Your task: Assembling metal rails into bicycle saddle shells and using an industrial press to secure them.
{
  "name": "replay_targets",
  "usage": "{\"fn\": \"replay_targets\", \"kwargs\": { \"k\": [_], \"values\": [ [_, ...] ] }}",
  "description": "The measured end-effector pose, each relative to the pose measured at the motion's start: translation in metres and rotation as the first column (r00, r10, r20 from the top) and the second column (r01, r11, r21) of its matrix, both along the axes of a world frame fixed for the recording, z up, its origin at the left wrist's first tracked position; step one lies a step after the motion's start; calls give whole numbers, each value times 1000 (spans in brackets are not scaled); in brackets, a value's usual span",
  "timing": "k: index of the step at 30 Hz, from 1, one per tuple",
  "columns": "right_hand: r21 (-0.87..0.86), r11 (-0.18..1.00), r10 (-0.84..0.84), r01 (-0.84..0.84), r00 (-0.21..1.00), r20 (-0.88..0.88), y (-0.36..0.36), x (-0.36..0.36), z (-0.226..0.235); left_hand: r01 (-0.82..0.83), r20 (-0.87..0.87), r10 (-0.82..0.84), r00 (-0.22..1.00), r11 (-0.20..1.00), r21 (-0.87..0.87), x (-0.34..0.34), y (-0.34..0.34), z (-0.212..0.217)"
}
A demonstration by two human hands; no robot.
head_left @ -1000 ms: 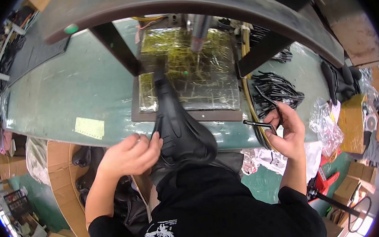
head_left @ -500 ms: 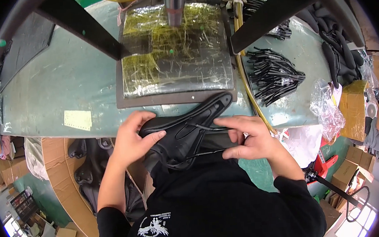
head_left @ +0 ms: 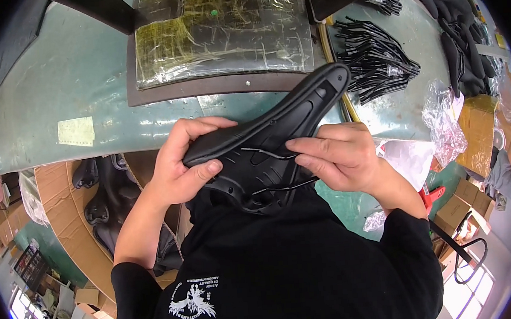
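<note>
A black bicycle saddle is tilted in front of my chest, its underside facing me and its nose pointing to the far right. My left hand grips the saddle's wide rear end, thumb on the underside and fingers around the outer edge. Thin black saddle rails run along the underside, with a second rod lower down, nearer my shirt. With thumb and index finger together, my right hand pinches the upper rod; its other fingers are curled. The rod's end is hidden behind these fingertips.
On the green table, a dark board with a plastic-covered pad lies beneath a black frame. Bundles of black rods and several saddles are at right. A cardboard box holding saddles stands at my left.
The saddle's nose has swung up and farther right. My right thumb and index finger, spread apart before, have come together on the upper rod. The whole view has shifted nearer the table's front.
</note>
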State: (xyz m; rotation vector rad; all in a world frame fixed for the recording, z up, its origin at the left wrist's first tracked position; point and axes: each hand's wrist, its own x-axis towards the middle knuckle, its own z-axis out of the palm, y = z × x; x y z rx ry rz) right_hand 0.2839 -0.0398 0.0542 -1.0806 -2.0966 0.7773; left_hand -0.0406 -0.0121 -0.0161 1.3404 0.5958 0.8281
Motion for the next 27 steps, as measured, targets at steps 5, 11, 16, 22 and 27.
{"fn": "replay_targets", "kwargs": {
  "k": [5, 11, 16, 22, 27],
  "values": [
    [43, 992, 119, -120, 993, 24, 1, 3, -5, -3, 75, 6, 997, 999, -34, 5, -10, -5],
    [89, 982, 160, -165, 985, 59, 7, 6, 5, 8, 77, -5, 997, 999, -38, 6, -8, 1],
    [122, 970, 202, -212, 975, 90, 9, 8, 13, 14, 45, -12, 999, 999, -39, 6, -8, 1],
    [142, 944, 286, -297, 954, 93, 12, 7, 33, 8, 40, -7, 999, 999, -40, 10, -9, 1],
    [128, 940, 304, -316, 947, 103, 14, 3, 35, 7, 13, -6, 1000, 999, -39, 10, -8, 5]
  ]
}}
